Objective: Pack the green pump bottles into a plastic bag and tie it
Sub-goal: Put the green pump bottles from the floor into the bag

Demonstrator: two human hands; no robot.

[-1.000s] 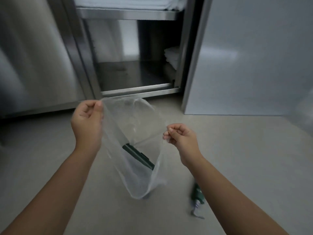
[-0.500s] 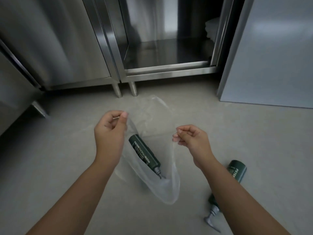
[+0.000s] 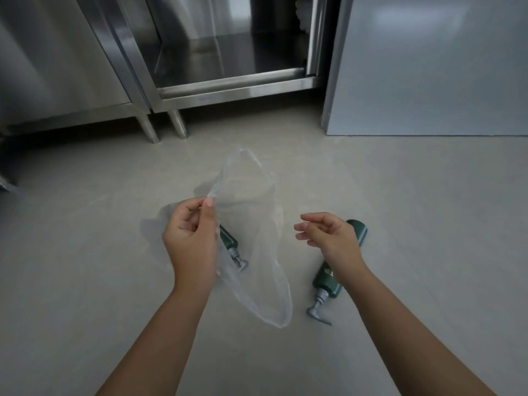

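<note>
Pale lettering on the green bottle (image 3: 328,277) lying on the floor, mostly hidden by the right wrist, too small and blurred to read

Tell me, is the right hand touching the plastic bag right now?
Apart. The head view shows bare floor between the open right hand and the plastic bag, which only the left hand pinches.

Clear thin plastic bag (image 3: 257,224), brushed-steel cabinet (image 3: 71,67)
</note>
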